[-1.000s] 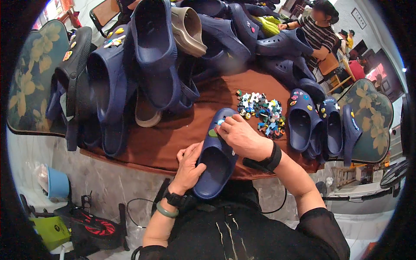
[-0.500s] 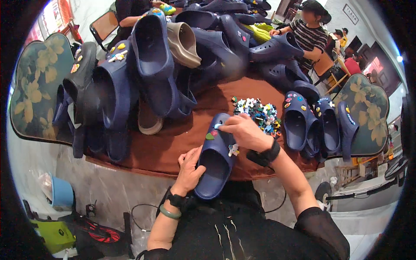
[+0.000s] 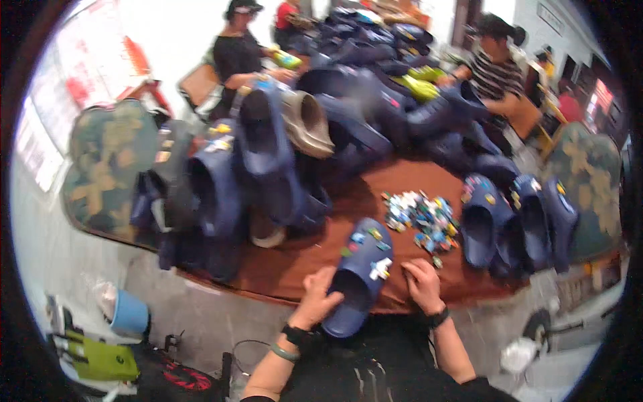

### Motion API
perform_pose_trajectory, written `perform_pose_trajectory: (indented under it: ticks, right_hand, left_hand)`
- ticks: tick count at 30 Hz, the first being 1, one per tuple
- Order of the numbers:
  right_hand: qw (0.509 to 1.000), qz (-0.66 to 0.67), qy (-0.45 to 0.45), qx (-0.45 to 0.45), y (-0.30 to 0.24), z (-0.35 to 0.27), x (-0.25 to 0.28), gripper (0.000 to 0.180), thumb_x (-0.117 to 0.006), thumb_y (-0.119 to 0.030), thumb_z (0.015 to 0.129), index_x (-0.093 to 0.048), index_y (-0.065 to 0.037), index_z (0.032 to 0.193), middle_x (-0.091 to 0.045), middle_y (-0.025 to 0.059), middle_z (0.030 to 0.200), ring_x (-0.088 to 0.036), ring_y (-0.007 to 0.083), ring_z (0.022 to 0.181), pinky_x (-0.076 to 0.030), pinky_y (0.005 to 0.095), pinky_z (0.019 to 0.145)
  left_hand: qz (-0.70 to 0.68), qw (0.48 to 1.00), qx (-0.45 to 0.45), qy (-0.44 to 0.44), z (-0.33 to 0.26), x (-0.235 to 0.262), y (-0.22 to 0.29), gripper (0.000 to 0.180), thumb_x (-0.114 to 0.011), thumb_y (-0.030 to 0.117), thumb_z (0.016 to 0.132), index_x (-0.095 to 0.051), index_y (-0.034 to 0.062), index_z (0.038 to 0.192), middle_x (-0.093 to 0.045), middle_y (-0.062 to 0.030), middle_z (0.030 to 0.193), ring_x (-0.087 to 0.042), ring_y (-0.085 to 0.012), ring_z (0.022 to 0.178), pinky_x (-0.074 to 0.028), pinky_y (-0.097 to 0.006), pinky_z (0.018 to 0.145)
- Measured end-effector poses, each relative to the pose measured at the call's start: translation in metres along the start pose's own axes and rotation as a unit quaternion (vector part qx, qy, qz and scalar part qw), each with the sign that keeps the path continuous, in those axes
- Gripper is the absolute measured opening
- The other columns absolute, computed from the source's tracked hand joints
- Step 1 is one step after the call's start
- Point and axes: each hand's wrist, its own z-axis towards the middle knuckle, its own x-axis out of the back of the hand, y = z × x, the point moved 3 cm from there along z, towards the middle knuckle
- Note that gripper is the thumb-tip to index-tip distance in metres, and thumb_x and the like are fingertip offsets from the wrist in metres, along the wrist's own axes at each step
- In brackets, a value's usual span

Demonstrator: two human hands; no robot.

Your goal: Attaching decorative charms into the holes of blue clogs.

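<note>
My left hand (image 3: 317, 300) grips a dark blue clog (image 3: 348, 309) by its side near the heel, its thumb over the opening rim. The clog's toe points away from me. Several small charms sit on the clog's upper, among them a light blue charm (image 3: 358, 237), a green leaf-like one (image 3: 346, 252) and a white figure (image 3: 380, 269) at its right side. To the right of the clog, apart from it, my right hand (image 3: 423, 285) is above the table edge, fingers loosely bent, with nothing visible in them. Beyond it lies a heap of colourful charms (image 3: 418, 214).
Decorated dark blue clogs (image 3: 479, 234) stand at the right of the brown tablecloth (image 3: 335, 254). A tall stack of clogs (image 3: 264, 161) rises at the left, with a beige clog (image 3: 308, 124). Two co-workers handle green shoes across the table. A blue bucket (image 3: 128, 313) is on the floor.
My right hand has let go of the light blue charm on the clog's toe and moved right, toward me. The left hand keeps its grip on the clog. The whole view has shifted.
</note>
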Motion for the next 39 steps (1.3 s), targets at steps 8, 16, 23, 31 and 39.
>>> perform_pose_trajectory:
  ticks: [8, 16, 23, 31, 39]
  right_hand:
    - [1.0, -0.018, 0.01, 0.02, -0.006, -0.018, 0.004, 0.026, -0.064, 0.002, 0.078, -0.068, -0.006, 0.102, -0.061, 0.0114, 0.092, -0.059, 0.0312, 0.089, -0.047, 0.0404, 0.078]
    - [0.999, -0.036, 0.021, 0.003, -0.001, -0.013, 0.005, 0.027, -0.064, 0.001, 0.077, -0.067, -0.007, 0.103, -0.061, 0.0111, 0.092, -0.058, 0.032, 0.089, -0.047, 0.0414, 0.077]
    - [0.999, -0.037, 0.028, 0.023, -0.003, -0.004, 0.001, 0.024, -0.065, -0.002, 0.077, -0.067, -0.008, 0.1, -0.061, 0.01, 0.093, -0.059, 0.0302, 0.089, -0.047, 0.0408, 0.076]
    - [0.998, -0.05, 0.028, 0.01, 0.0, -0.016, 0.011, 0.023, -0.064, -0.003, 0.078, -0.066, -0.009, 0.099, -0.06, 0.0084, 0.092, -0.058, 0.0293, 0.087, -0.047, 0.0403, 0.075]
    - [0.999, -0.025, 0.032, 0.027, -0.003, -0.015, 0.003, 0.024, -0.066, -0.005, 0.077, -0.067, -0.009, 0.1, -0.061, 0.0088, 0.093, -0.06, 0.0291, 0.087, -0.049, 0.0394, 0.077]
  left_hand:
    - [0.037, 0.995, -0.093, -0.003, -0.015, -0.007, -0.007, 0.055, -0.052, 0.02, 0.089, -0.045, 0.0033, 0.141, -0.048, -0.0187, 0.141, -0.043, -0.0277, 0.134, -0.029, -0.041, 0.107]
    - [-0.123, 0.985, 0.048, 0.115, -0.005, 0.112, 0.088, 0.052, -0.059, 0.008, 0.084, -0.05, -0.0005, 0.135, -0.062, -0.0183, 0.123, -0.06, -0.0261, 0.112, -0.045, -0.035, 0.096]
    - [-0.102, 0.91, -0.086, 0.392, 0.05, 0.289, 0.105, 0.033, -0.054, 0.004, 0.085, -0.06, -0.0023, 0.117, -0.065, -0.0078, 0.105, -0.06, -0.0154, 0.091, -0.048, -0.029, 0.084]
    - [-0.135, 0.951, -0.01, 0.279, 0.163, 0.351, 0.055, 0.032, -0.059, 0.009, 0.081, -0.064, 0.002, 0.112, -0.064, -0.0034, 0.098, -0.059, -0.0146, 0.087, -0.046, -0.028, 0.081]
    - [0.021, 0.957, 0.009, 0.289, 0.153, 0.403, -0.01, 0.034, -0.058, 0.019, 0.087, -0.064, -0.0008, 0.113, -0.063, -0.0074, 0.102, -0.056, -0.0169, 0.098, -0.044, -0.033, 0.085]
